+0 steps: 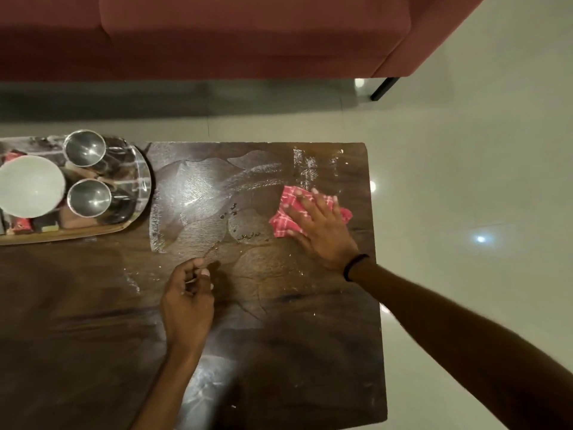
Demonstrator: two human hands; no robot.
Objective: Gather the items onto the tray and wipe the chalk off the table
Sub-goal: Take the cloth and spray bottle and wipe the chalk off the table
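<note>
My right hand (322, 228) lies flat, fingers spread, pressing a red and white checked cloth (293, 209) onto the dark wooden table (93, 305) near its far right corner. White chalk smears (198, 193) cover the far middle of the table, with streaks by the cloth. My left hand (187, 299) rests on the table at the centre, fingers loosely curled and holding nothing. At the far left stands a mirrored tray (141, 178) carrying a white bowl (31, 186), two steel cups (84, 148) (89, 197) and small packets.
A red sofa (217, 35) stands beyond the table across a strip of pale tiled floor (465, 181). Its black leg (383, 88) is at the right. The table's right edge runs close to my right wrist.
</note>
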